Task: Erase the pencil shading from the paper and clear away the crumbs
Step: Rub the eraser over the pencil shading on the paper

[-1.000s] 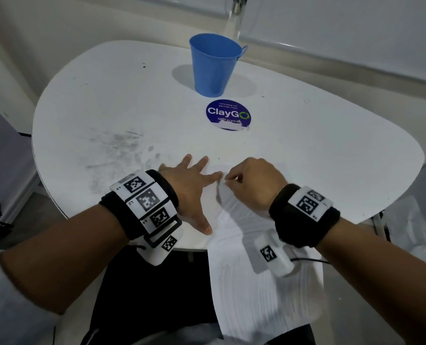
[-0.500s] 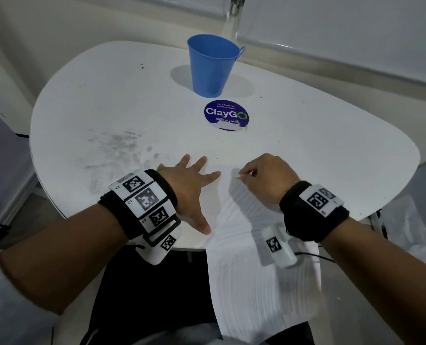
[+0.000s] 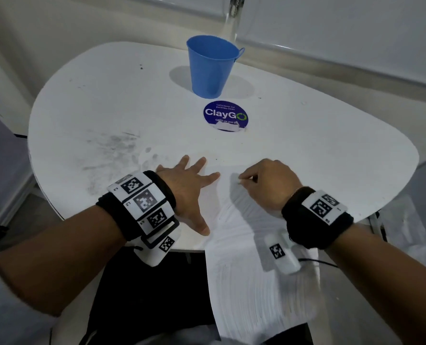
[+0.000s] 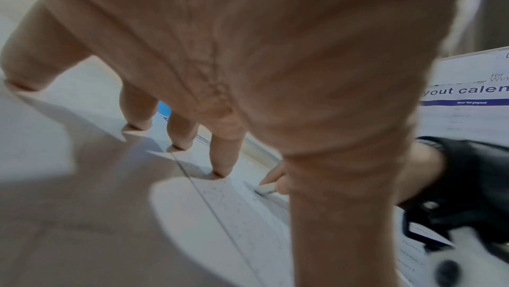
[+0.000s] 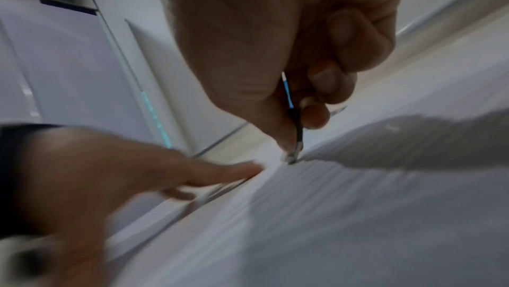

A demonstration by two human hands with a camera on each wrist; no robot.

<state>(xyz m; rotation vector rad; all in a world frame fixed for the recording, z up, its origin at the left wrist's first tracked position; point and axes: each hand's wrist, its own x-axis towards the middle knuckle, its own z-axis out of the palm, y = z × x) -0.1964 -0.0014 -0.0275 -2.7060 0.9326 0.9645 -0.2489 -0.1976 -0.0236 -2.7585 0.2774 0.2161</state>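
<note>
From the head view, our left hand [image 3: 189,185] lies flat, fingers spread, pinning the paper [image 3: 251,282], whose long axis runs from the table [image 3: 306,150] toward us, its near half overhanging the edge. Hard rubbing could crease it or drag it off.

Left wrist view: our fingertips [image 4: 220,172] press down.

Right wrist view: our right hand [image 5: 289,63] pinches a slim eraser [image 5: 296,139], tip down on the shading [image 5: 316,193].

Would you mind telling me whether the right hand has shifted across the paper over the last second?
Yes: the right hand has slid to the person's right, widening its gap from the planted left hand on the paper.
</note>
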